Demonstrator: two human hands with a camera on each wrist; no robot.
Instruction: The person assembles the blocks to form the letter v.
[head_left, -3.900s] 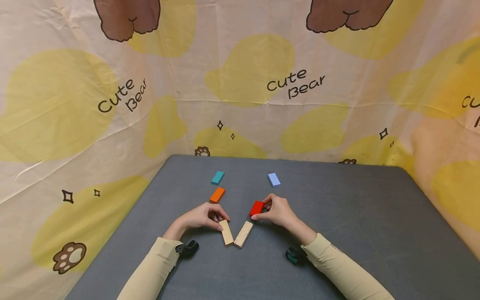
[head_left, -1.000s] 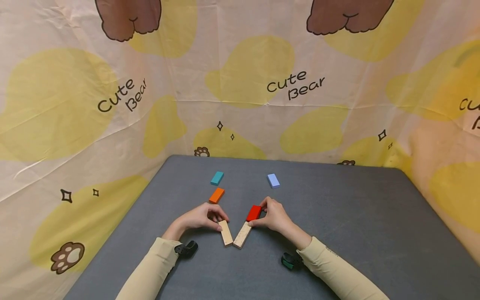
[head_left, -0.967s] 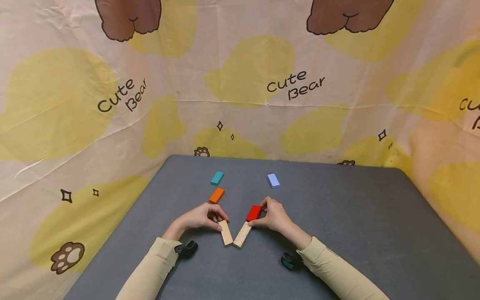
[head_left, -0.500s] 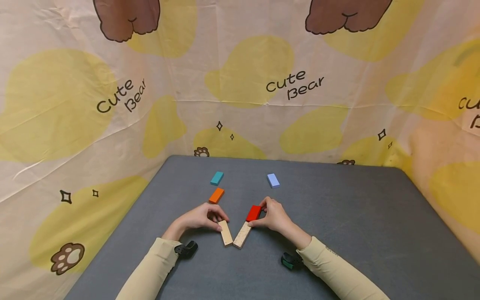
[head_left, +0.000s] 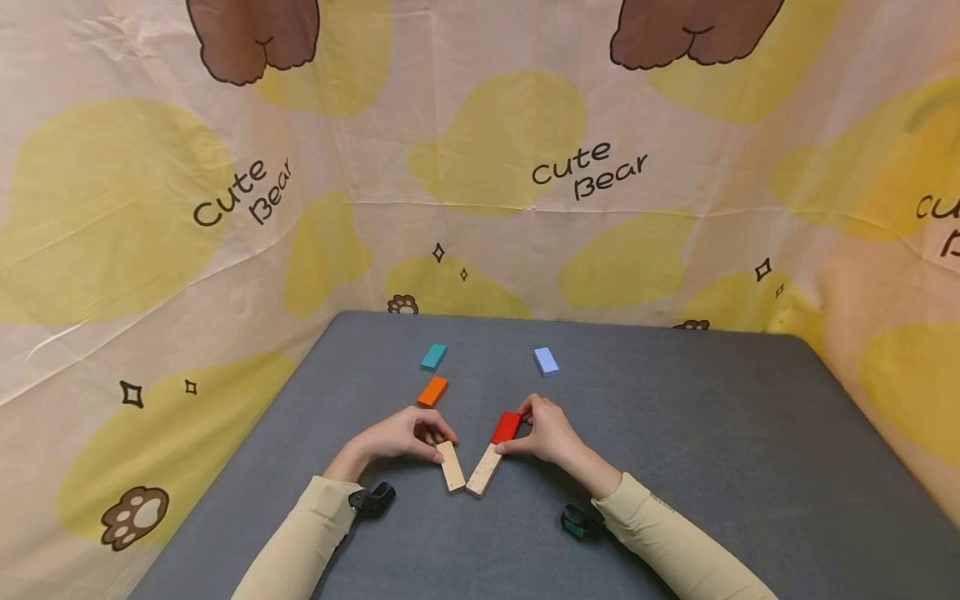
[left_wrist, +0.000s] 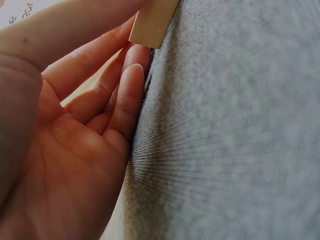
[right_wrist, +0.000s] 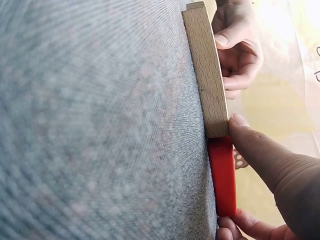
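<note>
Red block (head_left: 506, 427) has slid nearer over the last few seconds, now butted against the right plain block (head_left: 482, 475). Right hand (head_left: 552, 433)'s gripping it, left hand (head_left: 399, 434)'s pinching the left plain block (head_left: 452, 468).

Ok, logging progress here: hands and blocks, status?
Left hand gripping left wooden block. Right hand holding red block against right wooden block. Close by: orange block, beyond left hand.

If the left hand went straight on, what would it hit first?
Past the left wooden block it grips, the left hand would probably meet the red block or right wooden block near their join; which first is unclear.
</note>
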